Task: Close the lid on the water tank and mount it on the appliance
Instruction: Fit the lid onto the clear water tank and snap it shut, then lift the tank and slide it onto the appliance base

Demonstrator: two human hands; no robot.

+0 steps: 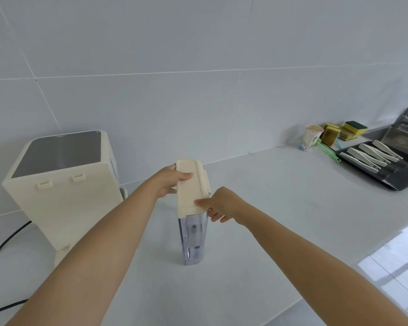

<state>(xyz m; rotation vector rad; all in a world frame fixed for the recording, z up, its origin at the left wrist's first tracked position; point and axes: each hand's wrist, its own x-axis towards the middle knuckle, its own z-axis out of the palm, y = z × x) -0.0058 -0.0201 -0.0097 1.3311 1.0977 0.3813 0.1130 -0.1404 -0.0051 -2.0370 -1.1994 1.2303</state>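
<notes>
A tall, narrow clear water tank [193, 238] stands upright on the white counter, capped by a cream lid [190, 189]. My left hand [169, 181] grips the lid's far left end, thumb lying across its top. My right hand [222, 204] holds the near right edge of the lid, thumb on top and fingers curled down the tank's side. To the left stands the cream appliance [64, 187], a boxy unit with a dark top panel and two small clips on the face turned toward me. The tank is apart from it.
A black power cord [7, 241] trails from the appliance at the lower left. At the back right are a paper cup [311, 137], sponges [344, 131], a green brush and a dark tray [386, 168] of knives beside a sink. The counter edge runs along the lower right.
</notes>
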